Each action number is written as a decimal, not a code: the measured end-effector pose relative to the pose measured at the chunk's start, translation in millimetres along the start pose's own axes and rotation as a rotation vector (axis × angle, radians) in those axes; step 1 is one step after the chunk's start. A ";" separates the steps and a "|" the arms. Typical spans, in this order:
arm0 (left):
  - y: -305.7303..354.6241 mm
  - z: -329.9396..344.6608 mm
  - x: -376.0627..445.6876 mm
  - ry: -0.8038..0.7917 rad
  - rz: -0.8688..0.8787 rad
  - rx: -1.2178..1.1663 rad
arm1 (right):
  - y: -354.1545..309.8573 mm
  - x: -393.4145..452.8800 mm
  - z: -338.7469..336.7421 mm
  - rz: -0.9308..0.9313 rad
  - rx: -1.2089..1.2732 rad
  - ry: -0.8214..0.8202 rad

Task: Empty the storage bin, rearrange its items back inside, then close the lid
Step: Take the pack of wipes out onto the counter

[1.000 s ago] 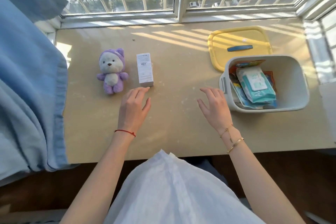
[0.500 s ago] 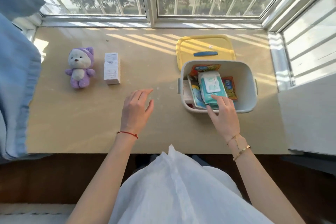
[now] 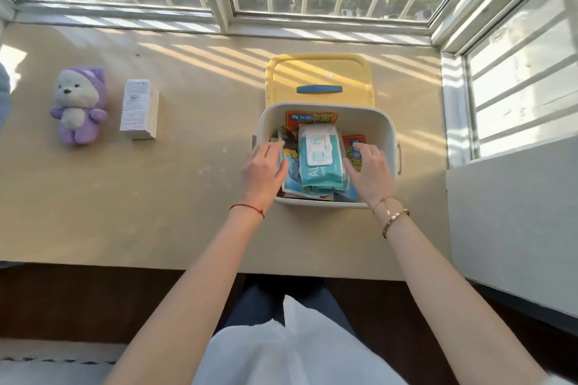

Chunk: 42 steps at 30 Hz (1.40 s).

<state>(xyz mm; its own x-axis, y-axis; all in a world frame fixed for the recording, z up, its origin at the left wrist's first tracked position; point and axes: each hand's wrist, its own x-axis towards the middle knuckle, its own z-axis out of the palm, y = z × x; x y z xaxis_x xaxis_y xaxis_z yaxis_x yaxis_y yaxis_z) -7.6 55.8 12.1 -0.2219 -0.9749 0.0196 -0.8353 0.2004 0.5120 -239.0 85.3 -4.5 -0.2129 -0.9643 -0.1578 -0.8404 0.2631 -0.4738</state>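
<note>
An open white storage bin (image 3: pixel 380 122) stands on the beige table, right of centre. Inside lie a teal pack of wet wipes (image 3: pixel 319 156) on top, orange and red snack packets (image 3: pixel 311 118), and a blue-yellow packet (image 3: pixel 291 162). Both my hands reach into the bin on either side of the wipes pack. My left hand (image 3: pixel 264 170) has its fingers over the left items near the bin's wall. My right hand (image 3: pixel 369 169) lies over the red packet at the right, fingers slightly bent. The yellow lid (image 3: pixel 319 72) with a blue handle lies flat just behind the bin.
A purple plush bear (image 3: pixel 78 105) and a white carton box (image 3: pixel 139 112) lie on the table at the far left. Window frames run along the back and right edges. A grey ledge (image 3: pixel 513 222) rises at the right.
My left hand moved from the bare table into the bin's left side. My right hand shifted from the wipes pack's near end to its right side. The view swung toward the bin.
</note>
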 end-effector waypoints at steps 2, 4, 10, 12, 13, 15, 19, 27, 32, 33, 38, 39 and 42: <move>-0.1 23.0 13.6 -0.053 -0.026 -0.007 | 9.5 16.7 11.6 0.022 0.004 -0.038; -3.4 44.7 24.3 -0.095 -0.040 0.011 | 18.4 30.3 24.4 0.047 0.010 -0.077; -15.7 93.4 43.3 -0.267 -0.126 0.009 | 40.5 51.8 61.5 0.140 0.061 -0.202; -18.2 104.1 47.9 -0.333 -0.158 0.015 | 45.0 54.8 70.0 0.172 0.096 -0.237; -19.4 108.6 49.9 -0.359 -0.164 0.038 | 46.0 56.0 72.4 0.186 0.115 -0.250; -19.8 113.5 53.1 -0.394 -0.161 0.068 | 48.3 58.3 75.4 0.200 0.149 -0.262; -16.1 115.6 53.5 -0.442 -0.159 0.025 | 46.9 60.5 74.7 0.188 0.180 -0.285; -4.8 99.8 39.2 -0.391 -0.298 -0.307 | 18.1 46.8 60.2 0.239 0.390 -0.241; -1.3 62.0 29.2 -0.217 -0.315 -0.415 | -14.2 28.7 42.8 0.207 0.569 -0.148; -2.0 51.7 27.9 -0.188 -0.317 -0.433 | -22.4 25.9 40.4 0.196 0.593 -0.128; -20.7 -2.8 24.8 -0.060 -0.393 -0.552 | -76.5 20.5 36.7 0.140 0.641 -0.087; -28.5 -12.9 25.4 -0.037 -0.416 -0.570 | -90.7 21.3 37.9 0.127 0.645 -0.089; -60.6 -41.4 29.5 -0.020 -0.458 -0.592 | -135.1 28.0 48.7 0.073 0.648 -0.119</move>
<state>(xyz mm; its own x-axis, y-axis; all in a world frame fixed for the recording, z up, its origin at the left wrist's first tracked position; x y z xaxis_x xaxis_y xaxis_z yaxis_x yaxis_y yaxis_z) 57.3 10.9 17.2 0.0689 -0.9452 -0.3190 -0.4373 -0.3161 0.8419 -107.2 24.4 12.9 -0.1708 -0.9428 -0.2863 -0.3484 0.3296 -0.8775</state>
